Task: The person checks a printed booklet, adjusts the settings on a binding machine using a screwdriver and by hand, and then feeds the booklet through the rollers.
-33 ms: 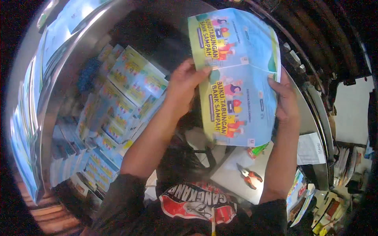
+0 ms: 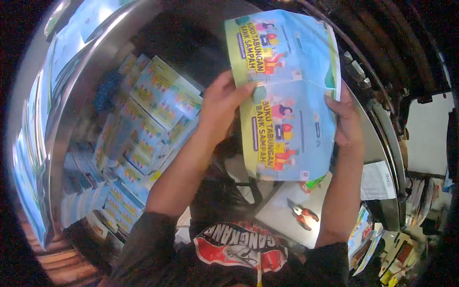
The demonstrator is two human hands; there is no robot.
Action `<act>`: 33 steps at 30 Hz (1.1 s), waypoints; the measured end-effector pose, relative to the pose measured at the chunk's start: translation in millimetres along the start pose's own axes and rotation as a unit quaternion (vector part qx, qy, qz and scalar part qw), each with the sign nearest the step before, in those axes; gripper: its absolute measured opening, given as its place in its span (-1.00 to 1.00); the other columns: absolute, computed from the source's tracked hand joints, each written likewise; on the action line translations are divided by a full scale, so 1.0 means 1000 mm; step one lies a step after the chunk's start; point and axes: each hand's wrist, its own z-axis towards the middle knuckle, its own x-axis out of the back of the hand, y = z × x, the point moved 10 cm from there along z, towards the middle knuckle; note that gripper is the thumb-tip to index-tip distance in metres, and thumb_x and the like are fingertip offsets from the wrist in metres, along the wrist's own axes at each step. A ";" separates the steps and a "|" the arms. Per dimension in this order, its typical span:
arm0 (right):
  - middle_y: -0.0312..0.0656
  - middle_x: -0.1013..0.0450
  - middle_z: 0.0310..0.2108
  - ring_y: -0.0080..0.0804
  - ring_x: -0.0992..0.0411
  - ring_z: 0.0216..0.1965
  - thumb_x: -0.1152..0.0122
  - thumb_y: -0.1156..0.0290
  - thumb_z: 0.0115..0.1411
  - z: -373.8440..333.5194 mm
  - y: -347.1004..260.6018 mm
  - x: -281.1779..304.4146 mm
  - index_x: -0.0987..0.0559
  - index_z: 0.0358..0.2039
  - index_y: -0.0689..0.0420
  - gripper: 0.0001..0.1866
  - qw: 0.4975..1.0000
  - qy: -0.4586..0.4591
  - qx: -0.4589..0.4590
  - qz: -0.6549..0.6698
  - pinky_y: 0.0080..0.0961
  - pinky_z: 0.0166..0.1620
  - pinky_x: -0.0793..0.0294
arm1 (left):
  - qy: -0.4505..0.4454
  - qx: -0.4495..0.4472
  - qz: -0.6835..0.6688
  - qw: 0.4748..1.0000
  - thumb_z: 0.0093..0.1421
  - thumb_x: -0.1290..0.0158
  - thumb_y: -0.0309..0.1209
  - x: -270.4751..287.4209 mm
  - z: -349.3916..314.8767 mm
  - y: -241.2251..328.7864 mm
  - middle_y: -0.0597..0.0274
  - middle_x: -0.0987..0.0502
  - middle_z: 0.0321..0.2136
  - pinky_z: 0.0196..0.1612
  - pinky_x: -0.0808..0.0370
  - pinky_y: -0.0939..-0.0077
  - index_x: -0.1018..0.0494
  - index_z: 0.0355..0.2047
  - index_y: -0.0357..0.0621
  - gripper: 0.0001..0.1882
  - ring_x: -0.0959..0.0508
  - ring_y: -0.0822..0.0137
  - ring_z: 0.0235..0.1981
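Both of my hands hold up a printed cover sheet [image 2: 306, 115], blue and yellow-green, with the same cartoon design printed twice, one above the other. My left hand [image 2: 224, 98] grips its left edge, the thumb lying on the front near the white line between the two prints. On the opposite edge, my right hand [image 2: 347, 117] is closed with the thumb in front and the other fingers mostly hidden behind. The sheet bows slightly and hangs in the air above my lap.
Stacks of similar printed sheets [image 2: 165, 91] fill the left side. Red-handled pliers [image 2: 304, 216] lie on a white surface [image 2: 272, 210] near my right forearm, by a green packet [image 2: 314, 182]. A white paper [image 2: 377, 181] and piled papers [image 2: 399, 258] are at right. A curved metal edge [image 2: 67, 95] runs along the left.
The sheet's lower part has swung slightly left and down, and its bend has shifted a little. Both hands keep their grip in nearly the same places.
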 end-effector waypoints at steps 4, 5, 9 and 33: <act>-0.16 -0.38 0.01 -0.39 -0.38 -0.02 -0.13 0.50 0.08 0.000 0.003 0.006 -0.25 0.17 0.17 -0.40 1.000 0.005 -0.001 -0.020 -0.44 0.06 -0.34 | 0.052 -0.055 0.081 0.994 0.12 -0.07 -0.52 0.008 -0.004 0.012 0.17 -0.52 -0.25 -0.12 -0.42 0.53 -0.35 -0.09 -0.29 -0.68 -0.50 0.41 -0.23; -0.16 -0.38 0.00 -0.39 -0.39 -0.03 -0.13 0.49 0.08 0.000 0.003 0.003 -0.26 0.16 0.17 -0.40 1.000 0.003 -0.004 -0.009 -0.43 0.05 -0.35 | 0.056 -0.052 0.080 0.994 0.12 -0.07 -0.52 0.011 -0.002 0.013 0.17 -0.52 -0.25 -0.12 -0.42 0.54 -0.35 -0.10 -0.29 -0.68 -0.51 0.41 -0.24; -0.15 -0.39 -0.01 -0.38 -0.40 -0.04 -0.14 0.48 0.07 0.012 -0.005 -0.008 -0.26 0.16 0.18 -0.41 1.000 -0.022 -0.007 0.012 -0.43 0.05 -0.36 | 0.074 -0.051 0.039 0.995 0.13 -0.04 -0.52 0.005 0.001 0.019 0.14 -0.52 -0.27 -0.14 -0.45 0.49 -0.34 -0.11 -0.32 -0.70 -0.52 0.38 -0.25; -0.01 -0.42 -0.08 -0.33 -0.46 -0.15 -0.17 0.46 0.04 0.006 -0.048 0.016 -0.27 0.11 0.31 -0.40 0.992 0.074 0.029 -0.095 -0.47 -0.07 -0.44 | 0.111 -0.115 0.221 0.962 0.12 -0.05 -0.50 -0.027 0.005 0.051 0.15 -0.54 -0.39 -0.39 -0.43 0.61 -0.34 -0.20 -0.37 -0.75 -0.51 0.48 -0.44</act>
